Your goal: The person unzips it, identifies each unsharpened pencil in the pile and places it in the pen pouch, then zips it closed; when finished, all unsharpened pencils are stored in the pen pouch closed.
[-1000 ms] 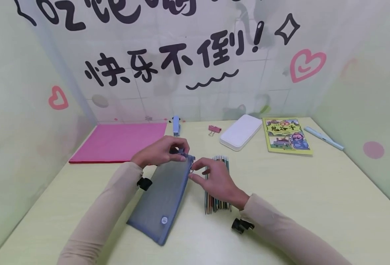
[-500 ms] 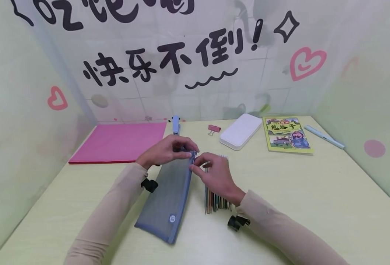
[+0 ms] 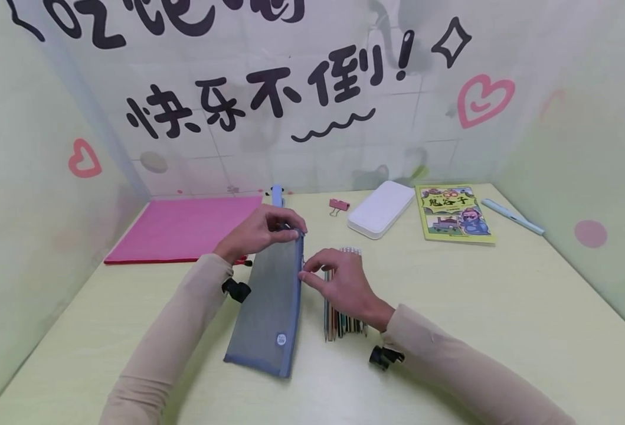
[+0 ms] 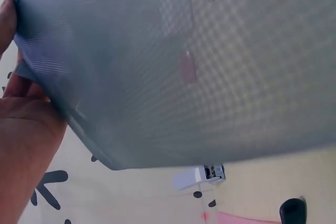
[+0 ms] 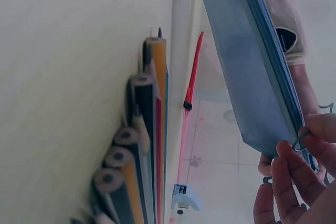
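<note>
Over a pale tabletop point(image 3: 503, 295), both hands point(image 3: 259, 232) pinch a mesh pouch point(image 3: 270, 295) (the right hand point(image 3: 346, 283) by its ring point(image 5: 294, 146)).

Blue-grey see-thru mesh zip pouch point(image 3: 268, 301), flat, w/ darker btm trim point(image 3: 254, 365); approx. 7 o'clock in head view. Held at 12 o'clock end. Zip edge point(image 3: 294, 307) at 3; round wht label point(image 3: 281, 339) nr 5; pull loop point(image 5: 295, 144) pinched.

one left hand point(image 3: 261, 232) and one right hand point(image 3: 344, 281) show, in two sleeves point(image 3: 169, 324) with two black wrist cameras point(image 3: 236, 290). there is one pouch point(image 3: 268, 307), one pink folder point(image 3: 185, 230), one stapler point(image 3: 277, 196), one binder clip point(image 3: 339, 205), one white box point(image 3: 381, 209), one booklet point(image 3: 454, 213) and one slim blue tool point(image 3: 513, 216). the pencils point(image 3: 339, 324) number more than five, though they overlap too much for a sure count.
</note>
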A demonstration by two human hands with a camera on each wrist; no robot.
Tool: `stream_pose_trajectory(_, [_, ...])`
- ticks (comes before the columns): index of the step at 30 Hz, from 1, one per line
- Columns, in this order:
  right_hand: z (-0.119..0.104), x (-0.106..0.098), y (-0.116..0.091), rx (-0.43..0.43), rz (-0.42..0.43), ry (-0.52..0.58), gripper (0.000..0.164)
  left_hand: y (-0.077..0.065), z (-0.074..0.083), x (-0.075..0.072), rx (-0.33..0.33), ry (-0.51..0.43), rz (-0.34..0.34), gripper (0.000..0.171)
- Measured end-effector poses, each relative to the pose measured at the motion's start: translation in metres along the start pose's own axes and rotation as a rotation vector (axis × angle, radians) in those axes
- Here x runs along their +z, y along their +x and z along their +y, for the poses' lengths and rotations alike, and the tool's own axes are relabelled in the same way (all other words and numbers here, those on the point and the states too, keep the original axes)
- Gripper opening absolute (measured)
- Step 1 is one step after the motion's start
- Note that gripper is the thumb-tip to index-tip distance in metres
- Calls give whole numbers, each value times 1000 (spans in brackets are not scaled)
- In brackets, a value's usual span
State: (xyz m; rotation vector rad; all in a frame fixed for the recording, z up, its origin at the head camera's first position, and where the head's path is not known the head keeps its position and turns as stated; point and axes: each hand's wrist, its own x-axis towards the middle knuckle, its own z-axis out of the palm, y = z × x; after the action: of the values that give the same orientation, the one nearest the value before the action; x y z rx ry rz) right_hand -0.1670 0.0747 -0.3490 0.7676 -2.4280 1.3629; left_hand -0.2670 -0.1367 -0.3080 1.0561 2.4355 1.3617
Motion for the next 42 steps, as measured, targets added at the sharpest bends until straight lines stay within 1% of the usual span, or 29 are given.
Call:
stream_pose_trajectory(3, [-3,0,-4,-4,-35,-11,4,-2,-3,-6,-19,12,45,15])
stream_pose_trajectory(7, [-6,-1,-9,-7,-86,-49,5,-5,-8,-13,-50,5,108,17])
stream_pose_trajectory(12, [-10,-3,-14,-21,-133,-66,5,-10,-12,-21,-105,-2,174,17])
stream_pose_trajectory(19, [-18,-7,-23,-106,-191,-90,5,-11,-21,-30,-153,-16,224,20])
stream_pose_trajectory(25, [-26,-12,-33,-182,-281,-61,9,-11,-32,-37,-179,-67,307,19])
stream_pose_trajectory(28, [-29,-14,-38,-228,-305,-61,10,-11,-36,-38,-190,-93,330,18])
stream_pose_trajectory(30, [-30,-15,-40,-257,-289,-63,12,-11,-39,-39,-201,-104,338,19])
stream_pose_trajectory(33, [-31,-14,-43,-301,-225,-71,17,-11,-41,-39,-209,-119,346,22])
stream_pose_trajectory(35, [-33,-13,-44,-314,-183,-71,19,-11,-41,-39,-206,-114,344,24])
stream_pose_trajectory(38, [-34,-12,-44,-317,-149,-64,22,-11,-40,-39,-202,-62,305,25])
stream_pose_trajectory(42, [-35,-13,-42,-316,-149,-52,25,-13,-34,-35,-157,50,199,26])
